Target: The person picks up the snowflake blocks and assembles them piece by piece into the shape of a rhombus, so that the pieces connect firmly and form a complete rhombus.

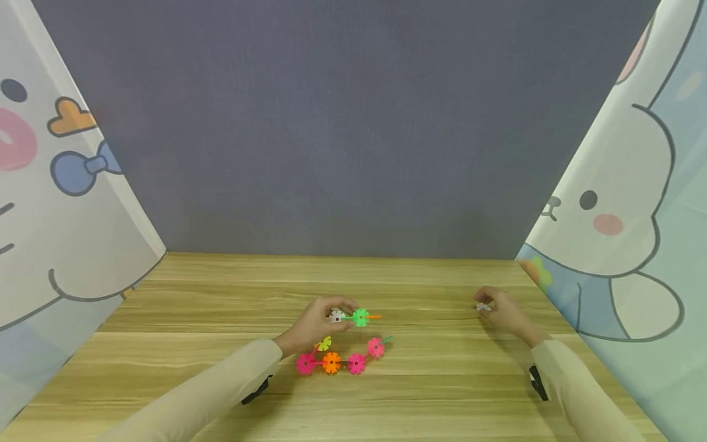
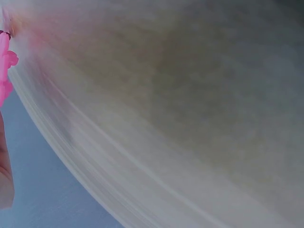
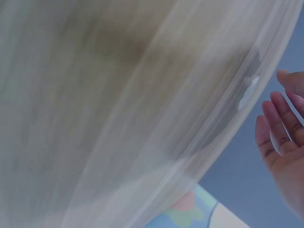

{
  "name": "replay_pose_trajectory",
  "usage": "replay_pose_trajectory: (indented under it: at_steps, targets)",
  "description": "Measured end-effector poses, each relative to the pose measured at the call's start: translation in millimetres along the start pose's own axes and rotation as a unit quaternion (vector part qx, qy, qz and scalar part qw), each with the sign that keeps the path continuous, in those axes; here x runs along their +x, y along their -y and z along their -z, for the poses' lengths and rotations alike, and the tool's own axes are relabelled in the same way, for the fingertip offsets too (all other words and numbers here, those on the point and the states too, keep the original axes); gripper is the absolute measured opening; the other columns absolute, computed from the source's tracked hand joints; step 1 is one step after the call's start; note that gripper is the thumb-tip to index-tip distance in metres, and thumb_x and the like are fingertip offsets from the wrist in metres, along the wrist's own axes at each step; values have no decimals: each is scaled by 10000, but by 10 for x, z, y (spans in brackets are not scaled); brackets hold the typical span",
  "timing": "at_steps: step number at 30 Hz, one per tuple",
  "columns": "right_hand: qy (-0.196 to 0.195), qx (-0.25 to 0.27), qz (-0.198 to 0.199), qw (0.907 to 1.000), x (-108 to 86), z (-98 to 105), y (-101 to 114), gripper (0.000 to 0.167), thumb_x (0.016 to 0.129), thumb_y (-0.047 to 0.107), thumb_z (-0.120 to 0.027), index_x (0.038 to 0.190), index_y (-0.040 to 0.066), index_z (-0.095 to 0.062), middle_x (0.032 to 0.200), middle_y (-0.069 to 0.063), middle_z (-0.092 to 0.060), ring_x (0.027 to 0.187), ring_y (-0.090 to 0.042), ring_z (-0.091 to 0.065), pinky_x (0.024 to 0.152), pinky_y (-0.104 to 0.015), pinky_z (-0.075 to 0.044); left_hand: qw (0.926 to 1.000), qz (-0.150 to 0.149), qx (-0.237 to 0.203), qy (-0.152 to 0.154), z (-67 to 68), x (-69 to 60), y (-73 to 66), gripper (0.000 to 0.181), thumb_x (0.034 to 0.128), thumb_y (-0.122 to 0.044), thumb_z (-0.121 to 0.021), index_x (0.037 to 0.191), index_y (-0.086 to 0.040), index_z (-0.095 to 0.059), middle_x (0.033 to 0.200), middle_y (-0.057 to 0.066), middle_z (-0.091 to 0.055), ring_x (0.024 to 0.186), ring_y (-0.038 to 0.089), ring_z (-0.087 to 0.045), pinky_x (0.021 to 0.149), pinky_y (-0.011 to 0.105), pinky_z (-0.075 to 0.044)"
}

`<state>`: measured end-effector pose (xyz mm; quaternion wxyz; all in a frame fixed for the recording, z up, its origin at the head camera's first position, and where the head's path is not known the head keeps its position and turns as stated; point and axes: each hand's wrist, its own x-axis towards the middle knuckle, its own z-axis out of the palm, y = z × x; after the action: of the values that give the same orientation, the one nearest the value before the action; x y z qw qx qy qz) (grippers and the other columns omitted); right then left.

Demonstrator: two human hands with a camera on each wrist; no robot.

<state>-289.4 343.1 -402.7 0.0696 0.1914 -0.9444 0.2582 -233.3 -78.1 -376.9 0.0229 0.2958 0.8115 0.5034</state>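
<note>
Above the middle of the table, my left hand [image 1: 322,317] pinches a white notched disc [image 1: 337,316], part of a short chain of interlocking snowflake discs. A green disc [image 1: 361,317] joins it on the right, followed by an orange disc [image 1: 374,317] seen edge-on. My right hand [image 1: 501,312] is at a loose white disc [image 1: 483,307] toward the table's right side. In the right wrist view, the fingers [image 3: 280,121] are spread loosely, and the white disc [image 3: 249,93] lies on the table beside them. The left wrist view catches only the hand's edge and a pink disc [image 2: 5,66].
In front of the left hand lies a curved chain with a yellow disc [image 1: 324,343], pink discs [image 1: 305,363], an orange disc [image 1: 331,363] and a green end piece [image 1: 386,339]. A dark panel [image 1: 342,135] stands behind the wooden table [image 1: 431,393], with printed side panels [image 1: 624,215].
</note>
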Motion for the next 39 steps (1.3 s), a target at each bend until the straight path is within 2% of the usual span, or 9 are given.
replay_pose_trajectory:
  at_steps: [5,12,18,27,33,39]
  targets:
    - [214,46,-160,9996,-16,40,-83,246,769,-44,-637,998,-101,-566,956,-241,-611,896,-396,-586,758,-473,-508,10000,-3,-28,11,0,-4,-2,280,848,-88,-637,1126,-62,-614,1096,84,-642,1016,238,-582,851,385,-436]
    - [346,-111,-242,9990,-13,35,-186,252,741,-50,-658,972,-92,-567,913,-197,-621,843,-330,-603,735,-433,-516,10000,24,-19,17,3,-6,-3,277,848,-86,-636,1123,-66,-614,1100,78,-639,1018,242,-580,827,364,-435]
    - [415,-292,-264,9984,-11,26,-208,240,749,-41,-664,965,-87,-569,914,-198,-632,856,-349,-606,752,-455,-510,10000,1,25,-22,6,-9,-8,281,849,-86,-635,1127,-53,-611,1099,93,-641,1022,266,-581,867,411,-425]
    - [267,-365,-259,9986,5,31,-164,251,734,-56,-678,960,-78,-571,906,-177,-565,800,-285,-579,696,-406,-510,10000,13,56,4,13,-12,-15,280,853,-95,-632,1130,-56,-610,1097,97,-640,1028,279,-577,861,413,-415]
    - [103,-149,-179,9997,21,52,-133,204,715,-151,-559,901,-71,-588,871,-173,-562,762,-247,-572,627,-314,-494,10000,15,20,28,20,-14,-8,282,855,-93,-630,1133,-50,-608,1103,98,-638,1033,279,-576,867,420,-417]
    - [60,66,-38,10000,45,90,-114,173,749,-144,-544,878,-47,-606,832,-138,-620,750,-207,-567,605,-252,-478,10000,-28,90,-22,-23,52,271,276,854,-181,-646,1128,-168,-619,1090,-13,-642,1015,188,-583,842,382,-434]
